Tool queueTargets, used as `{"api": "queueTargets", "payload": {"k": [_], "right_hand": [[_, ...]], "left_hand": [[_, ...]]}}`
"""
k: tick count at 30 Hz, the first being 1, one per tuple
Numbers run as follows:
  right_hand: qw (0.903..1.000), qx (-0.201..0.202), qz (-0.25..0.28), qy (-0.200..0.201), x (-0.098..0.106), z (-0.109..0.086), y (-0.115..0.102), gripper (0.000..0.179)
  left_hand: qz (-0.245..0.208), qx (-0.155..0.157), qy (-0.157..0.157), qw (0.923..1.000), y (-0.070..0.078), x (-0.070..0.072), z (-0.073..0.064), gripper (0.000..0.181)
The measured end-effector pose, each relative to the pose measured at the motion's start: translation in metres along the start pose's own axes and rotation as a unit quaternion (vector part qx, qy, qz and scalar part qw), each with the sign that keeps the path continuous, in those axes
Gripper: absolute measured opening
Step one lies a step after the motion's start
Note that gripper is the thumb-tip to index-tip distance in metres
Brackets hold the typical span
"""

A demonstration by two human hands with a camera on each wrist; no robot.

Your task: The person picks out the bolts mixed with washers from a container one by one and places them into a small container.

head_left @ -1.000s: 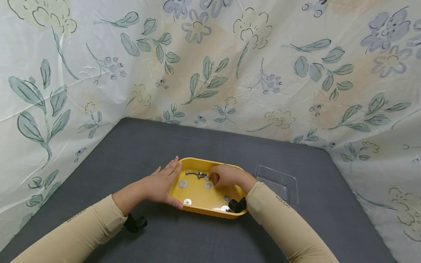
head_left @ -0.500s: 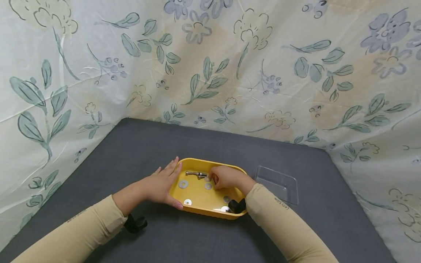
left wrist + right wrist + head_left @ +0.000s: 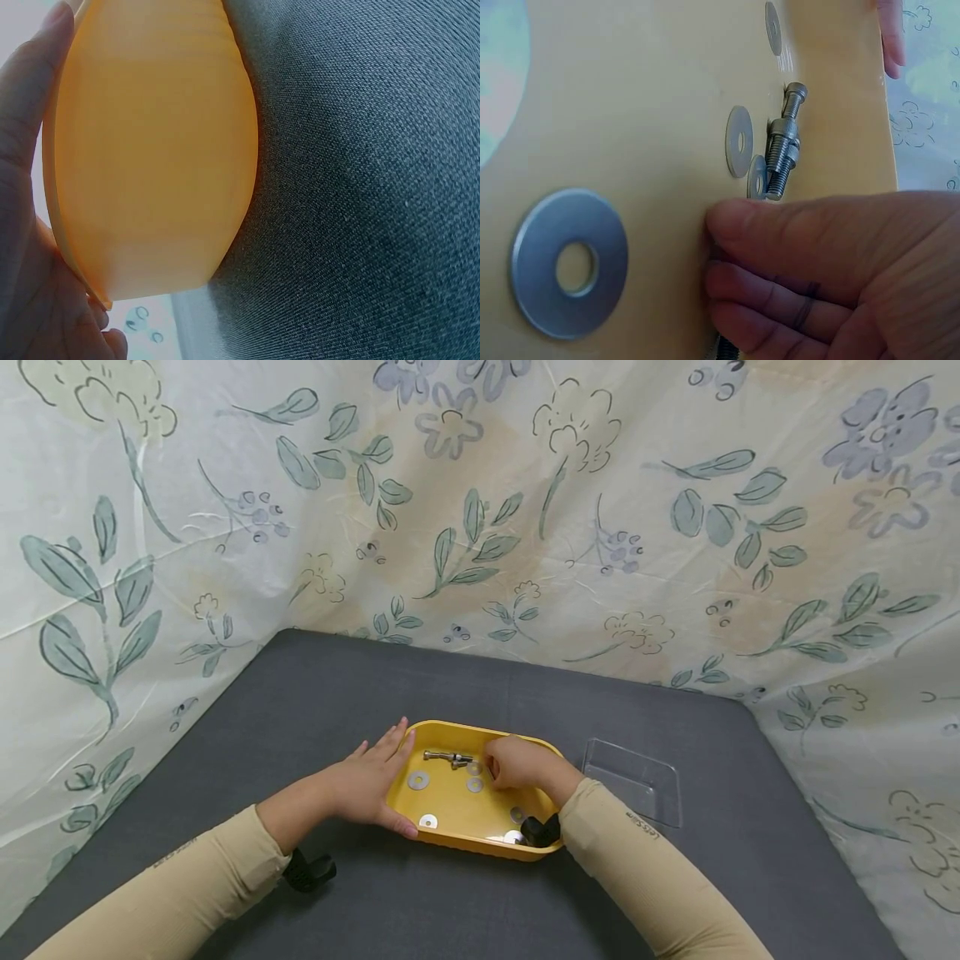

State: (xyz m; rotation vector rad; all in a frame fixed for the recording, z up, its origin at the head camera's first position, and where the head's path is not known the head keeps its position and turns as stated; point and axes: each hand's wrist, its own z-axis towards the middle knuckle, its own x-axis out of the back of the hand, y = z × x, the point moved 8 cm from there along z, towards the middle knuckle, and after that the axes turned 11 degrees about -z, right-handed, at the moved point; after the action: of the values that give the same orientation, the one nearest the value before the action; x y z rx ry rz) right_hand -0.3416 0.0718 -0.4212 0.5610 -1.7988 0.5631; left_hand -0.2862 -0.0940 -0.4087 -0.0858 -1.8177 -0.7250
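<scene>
The left hand (image 3: 367, 781) is lying with straight, relaxed fingers against the left wall of the yellow tray (image 3: 457, 827), which is sitting on the grey table (image 3: 450, 685). Inside the tray, flat washers (image 3: 417, 780) are lying scattered and bolts (image 3: 447, 757) are resting near the far wall. The right hand (image 3: 521, 764) is curling its fingers over something on the tray floor just beside the bolts; what it is pinching is hidden. A clear lid (image 3: 633, 777) is lying right of the tray.

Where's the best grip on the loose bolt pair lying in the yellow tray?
Probably mid-shank, pinched from above. The bolts lie flat on the tray floor, parallel and touching, heads toward the left hand, so their long sides are open. The right hand sits just beside their threaded ends.
</scene>
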Motion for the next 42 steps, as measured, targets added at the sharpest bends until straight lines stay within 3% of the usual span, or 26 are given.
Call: {"api": "queueTargets", "payload": {"k": [12, 27, 42], "right_hand": [[0.9986, 0.035, 0.04, -0.005, -0.0012, -0.0028, 0.0027, 0.016], [0.9862, 0.055, 0.155, -0.015, -0.0023, -0.0025, 0.0093, 0.025], [0.9875, 0.079, 0.134, -0.028, 0.0009, -0.0047, 0.0042, 0.03]], "left_hand": [[-0.002, -0.002, 0.002, 1.0, 0.0001, 0.0, -0.001, 0.135], [-0.002, -0.001, 0.002, 1.0, -0.0028, -0.0012, 0.0009, 0.135], [-0.001, -0.001, 0.002, 1.0, -0.0031, -0.0014, 0.0021, 0.135]]}}
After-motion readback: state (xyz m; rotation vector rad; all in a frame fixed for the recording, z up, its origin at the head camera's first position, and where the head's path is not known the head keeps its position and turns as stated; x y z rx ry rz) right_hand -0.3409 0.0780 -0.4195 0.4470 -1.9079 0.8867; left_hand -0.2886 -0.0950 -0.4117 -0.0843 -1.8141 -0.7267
